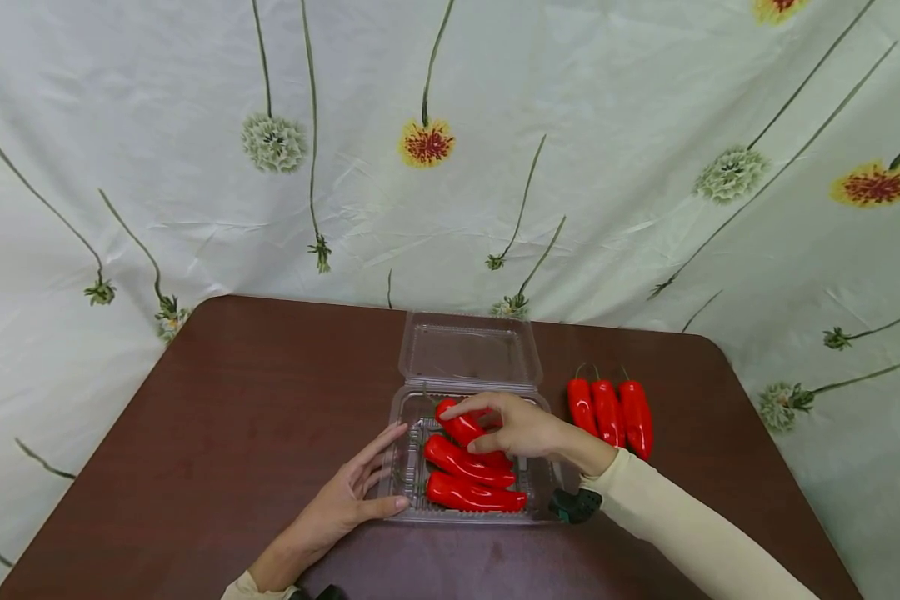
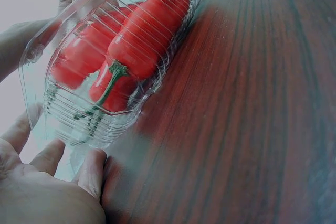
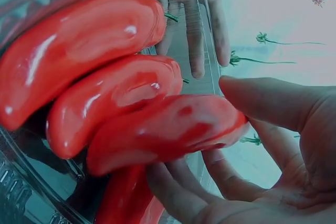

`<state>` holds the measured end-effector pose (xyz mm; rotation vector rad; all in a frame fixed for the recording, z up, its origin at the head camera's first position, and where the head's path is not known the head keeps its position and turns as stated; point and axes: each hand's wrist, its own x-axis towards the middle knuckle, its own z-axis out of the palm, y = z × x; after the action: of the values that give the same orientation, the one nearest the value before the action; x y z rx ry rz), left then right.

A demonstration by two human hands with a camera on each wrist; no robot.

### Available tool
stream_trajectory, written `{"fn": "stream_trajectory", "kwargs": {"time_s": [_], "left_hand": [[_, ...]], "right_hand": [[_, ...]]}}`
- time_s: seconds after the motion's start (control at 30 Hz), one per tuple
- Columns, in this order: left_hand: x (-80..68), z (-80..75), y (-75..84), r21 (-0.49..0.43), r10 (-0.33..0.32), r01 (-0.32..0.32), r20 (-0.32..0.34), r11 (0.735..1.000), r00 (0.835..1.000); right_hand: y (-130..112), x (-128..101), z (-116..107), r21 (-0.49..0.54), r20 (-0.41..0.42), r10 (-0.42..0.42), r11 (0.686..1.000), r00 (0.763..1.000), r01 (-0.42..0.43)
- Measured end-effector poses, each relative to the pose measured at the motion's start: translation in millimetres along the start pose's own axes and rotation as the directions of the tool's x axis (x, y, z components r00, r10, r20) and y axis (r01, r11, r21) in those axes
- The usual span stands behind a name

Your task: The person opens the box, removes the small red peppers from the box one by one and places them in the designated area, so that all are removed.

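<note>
A clear plastic clamshell box (image 1: pixel 408 467) stands open mid-table, its lid (image 1: pixel 468 350) lying flat behind it. Two red peppers (image 1: pixel 468 479) lie in the base. My right hand (image 1: pixel 461 430) pinches a third red pepper (image 1: pixel 487 454) between thumb and fingers, just above the other two. In the right wrist view that pepper (image 3: pixel 168 129) sits between my thumb (image 3: pixel 262 98) and the fingers under it. My left hand (image 1: pixel 390 468) rests against the box's left wall with straight fingers, its thumb at the front corner. In the left wrist view its fingertips (image 2: pixel 92 169) touch the ribbed box (image 2: pixel 79 124).
Three more red peppers (image 1: pixel 609 410) lie side by side on the brown table (image 1: pixel 255 400), right of the box. A flower-print cloth (image 1: pixel 570 167) hangs behind the table and around its far corners.
</note>
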<state>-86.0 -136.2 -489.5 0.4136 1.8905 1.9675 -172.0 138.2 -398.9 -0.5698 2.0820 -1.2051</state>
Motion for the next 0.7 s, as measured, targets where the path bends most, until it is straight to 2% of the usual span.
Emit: {"fn": "stream_trajectory", "kwargs": {"time_s": [0.2, 0.47, 0.7], "left_hand": [[-0.5, -0.2, 0.4, 0.001, 0.004, -0.004, 0.001, 1.000, 1.000], [-1.0, 0.1, 1.3, -0.007, 0.002, -0.001, 0.003, 1.000, 1.000], [-0.6, 0.4, 1.7, -0.015, -0.001, 0.001, 0.007, 1.000, 1.000]], "right_hand": [[0.3, -0.1, -0.7, 0.082, 0.019, -0.006, 0.997, 1.000, 0.004], [1.6, -1.0, -2.6, 0.051, -0.001, -0.016, 0.999, 1.000, 0.016], [1.8, -5.2, -6.8, 0.067, -0.005, -0.026, 0.997, 1.000, 0.026]]}}
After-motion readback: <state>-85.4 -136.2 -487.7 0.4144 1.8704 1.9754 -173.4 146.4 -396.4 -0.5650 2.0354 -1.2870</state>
